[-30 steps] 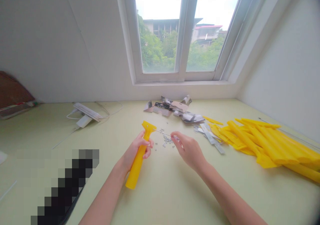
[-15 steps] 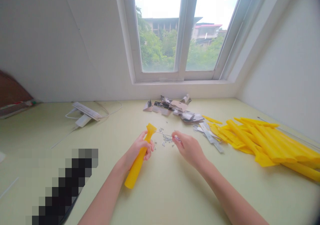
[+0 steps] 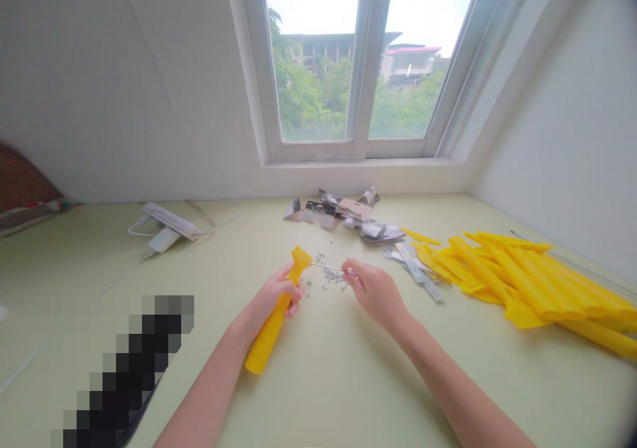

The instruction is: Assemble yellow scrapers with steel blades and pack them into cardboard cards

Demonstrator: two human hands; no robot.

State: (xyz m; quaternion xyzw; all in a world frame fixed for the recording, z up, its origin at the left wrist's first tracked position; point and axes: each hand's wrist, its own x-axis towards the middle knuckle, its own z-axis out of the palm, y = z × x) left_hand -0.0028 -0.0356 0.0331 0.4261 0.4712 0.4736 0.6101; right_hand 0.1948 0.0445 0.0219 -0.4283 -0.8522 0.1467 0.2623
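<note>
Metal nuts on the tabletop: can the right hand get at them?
Probably yes: the right hand sits beside the scattered nuts, nothing between, though its fingers hold a thin metal rod.

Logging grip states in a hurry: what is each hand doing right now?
Left hand: closed, holding the yellow plastic handle.
Right hand: fingers pinched, holding a thin metal rod.

Double window (image 3: 318,70) over pale-green desk (image 3: 348,388)
</note>
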